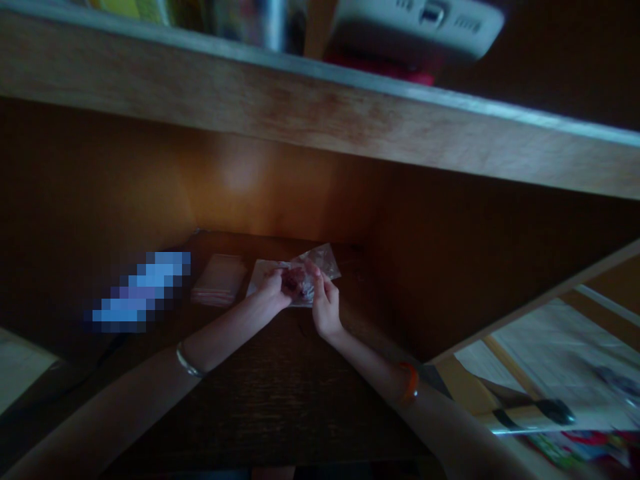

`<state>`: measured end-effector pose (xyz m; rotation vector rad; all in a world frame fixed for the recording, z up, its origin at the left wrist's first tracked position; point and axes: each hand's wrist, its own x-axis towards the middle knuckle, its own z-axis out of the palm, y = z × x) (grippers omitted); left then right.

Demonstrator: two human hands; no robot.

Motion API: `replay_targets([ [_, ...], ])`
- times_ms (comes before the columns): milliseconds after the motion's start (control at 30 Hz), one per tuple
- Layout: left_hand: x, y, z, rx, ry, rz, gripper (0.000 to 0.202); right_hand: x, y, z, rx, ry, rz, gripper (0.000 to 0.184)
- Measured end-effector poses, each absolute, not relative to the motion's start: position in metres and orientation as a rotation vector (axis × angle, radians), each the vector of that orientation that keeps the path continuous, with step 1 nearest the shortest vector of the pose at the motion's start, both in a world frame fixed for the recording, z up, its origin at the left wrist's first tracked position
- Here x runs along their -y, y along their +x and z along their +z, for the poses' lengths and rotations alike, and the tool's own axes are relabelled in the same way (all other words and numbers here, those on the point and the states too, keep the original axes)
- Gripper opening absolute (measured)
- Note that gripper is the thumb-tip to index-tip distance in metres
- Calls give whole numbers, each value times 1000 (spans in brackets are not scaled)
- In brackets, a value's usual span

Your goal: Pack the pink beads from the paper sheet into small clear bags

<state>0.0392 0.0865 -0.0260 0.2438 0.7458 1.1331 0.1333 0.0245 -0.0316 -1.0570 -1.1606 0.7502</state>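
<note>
Both of my hands are together over the dark wooden desk. My left hand (273, 288) is closed at the left side of a small clear plastic bag (326, 259). Something dark reddish (294, 281) shows by its fingers, too blurred and dim to name; whether it lies inside the bag I cannot tell. My right hand (327, 308) pinches the bag from the right with bent fingers. Under and behind the left hand lies a flat whitish sheet or packet (257, 272). Left of it rests a neat stack of pale, flat rectangular pieces (219, 279).
A lit screen (143, 293), pixelated, stands at the left of the desk (280, 380). Wooden side panels enclose the space, and a shelf edge (320, 113) crosses above. On that shelf sits a white device (425, 30). A pale rolled tube (530, 417) lies at lower right.
</note>
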Motion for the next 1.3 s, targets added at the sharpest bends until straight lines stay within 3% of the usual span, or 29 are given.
replay_targets([
  [433, -107, 19, -4, -1005, 365, 1366, 37, -39, 141, -40, 889, -1109, 789, 45],
  [900, -107, 23, -9, -1076, 743, 1270, 43, -46, 147, -48, 804, -1123, 950, 37],
  [1033, -106, 24, -10, -1063, 904, 1161, 32, -49, 145, -52, 730, -1154, 942, 37],
  [1167, -98, 24, 0, -1004, 1139, 980, 5, -50, 144, -54, 691, -1135, 877, 37],
  [1300, -91, 19, 13, -971, 1311, 738, 4, -47, 143, -49, 684, -1086, 838, 36],
])
